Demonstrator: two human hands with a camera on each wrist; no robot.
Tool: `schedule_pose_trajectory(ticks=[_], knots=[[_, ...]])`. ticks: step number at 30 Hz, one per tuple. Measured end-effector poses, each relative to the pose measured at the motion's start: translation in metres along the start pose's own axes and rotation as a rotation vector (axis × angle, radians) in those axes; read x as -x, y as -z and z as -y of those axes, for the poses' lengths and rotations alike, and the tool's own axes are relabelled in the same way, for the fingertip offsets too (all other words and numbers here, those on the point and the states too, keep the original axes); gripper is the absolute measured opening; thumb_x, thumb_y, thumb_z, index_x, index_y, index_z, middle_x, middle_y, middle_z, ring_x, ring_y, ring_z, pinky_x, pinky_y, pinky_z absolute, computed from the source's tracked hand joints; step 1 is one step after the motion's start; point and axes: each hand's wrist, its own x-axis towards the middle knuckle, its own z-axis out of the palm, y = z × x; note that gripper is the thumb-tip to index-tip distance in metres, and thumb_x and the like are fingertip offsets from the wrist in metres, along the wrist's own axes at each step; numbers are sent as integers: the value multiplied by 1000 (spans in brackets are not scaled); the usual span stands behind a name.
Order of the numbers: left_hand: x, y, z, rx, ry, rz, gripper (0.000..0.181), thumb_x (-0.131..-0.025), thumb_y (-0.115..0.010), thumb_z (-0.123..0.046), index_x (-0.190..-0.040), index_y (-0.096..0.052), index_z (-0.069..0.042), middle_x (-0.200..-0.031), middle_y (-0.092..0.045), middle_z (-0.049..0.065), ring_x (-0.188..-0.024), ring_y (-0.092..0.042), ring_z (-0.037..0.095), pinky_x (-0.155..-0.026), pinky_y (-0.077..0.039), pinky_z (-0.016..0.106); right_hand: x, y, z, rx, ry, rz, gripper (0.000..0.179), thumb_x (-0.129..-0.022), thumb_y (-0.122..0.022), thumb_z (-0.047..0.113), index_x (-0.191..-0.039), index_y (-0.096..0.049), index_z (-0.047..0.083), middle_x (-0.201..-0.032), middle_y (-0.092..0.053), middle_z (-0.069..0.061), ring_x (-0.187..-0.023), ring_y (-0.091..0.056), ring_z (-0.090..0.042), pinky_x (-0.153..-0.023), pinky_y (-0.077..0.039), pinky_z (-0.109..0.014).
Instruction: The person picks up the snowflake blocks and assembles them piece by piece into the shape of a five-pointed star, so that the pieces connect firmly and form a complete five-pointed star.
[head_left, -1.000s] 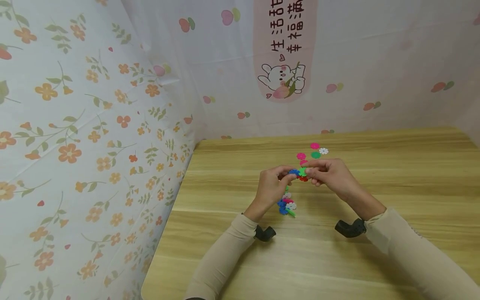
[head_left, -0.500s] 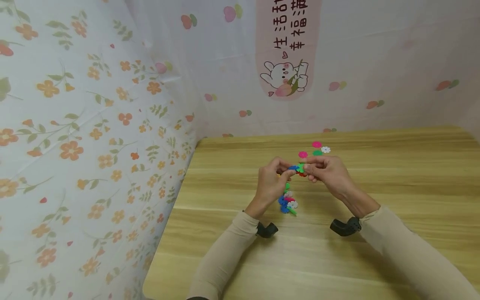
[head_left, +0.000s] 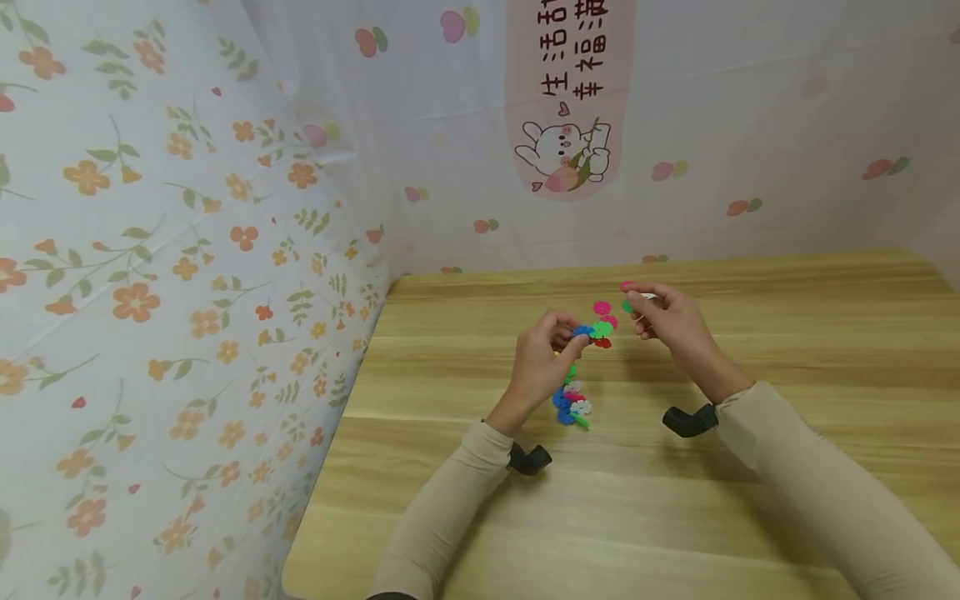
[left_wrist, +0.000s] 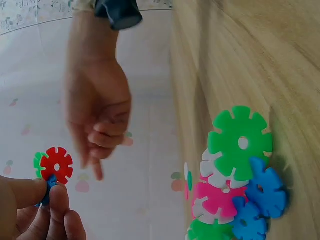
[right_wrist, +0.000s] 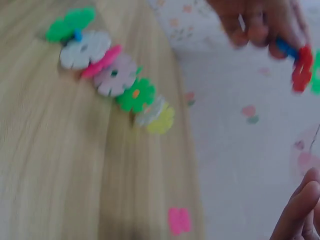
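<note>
In the head view my left hand [head_left: 542,350] pinches a blue notched flower-shaped disc [head_left: 582,332] between thumb and fingers. Joined to it are a light green disc [head_left: 601,330] and a red disc [head_left: 602,342]; the left wrist view shows the red disc [left_wrist: 48,162] facing the camera. My right hand [head_left: 678,333] is apart from this piece, over loose discs at the back. Its index finger stretches out and the other fingers bend loosely; I see nothing held in it. A pink disc [head_left: 626,285] and a green disc [head_left: 627,307] lie by its fingertips, partly covered.
A joined chain of several coloured discs [head_left: 566,407] lies on the wooden table [head_left: 450,400] below the left hand. Two more pink discs lie behind the held piece, one [head_left: 602,307] farther back. A patterned cloth [head_left: 450,167] hangs at the table's back edge.
The right hand has let go of the light green disc and moved back and right to the loose discs. The left hand still holds the joined piece in nearly the same place.
</note>
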Motion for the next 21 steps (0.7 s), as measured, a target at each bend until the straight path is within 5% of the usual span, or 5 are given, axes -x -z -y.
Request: schedule_pose_trajectory(ticks=[13, 21], knots=[[3, -2, 1, -8, -5, 58, 15, -95, -69, -9, -108, -60, -6, -84, -68, 2, -71, -62, 2, -67, -54, 18, -44, -2, -65, 245, -240, 38, 44, -100, -60, 21, -140, -52, 5, -64, -58, -2, -54, -55, -11, -52, -48, -24], [6, -1, 1, -5, 11, 58, 14, -95, -69, -7, -106, -60, -7, -86, -67, 0, -71, -62, 3, -67, -54, 18, -56, -16, -75, 387, -221, 8, 49, -96, -63, 18, -142, -49, 9, -58, -57, -3, -46, -52, -12, -46, -46, -25]])
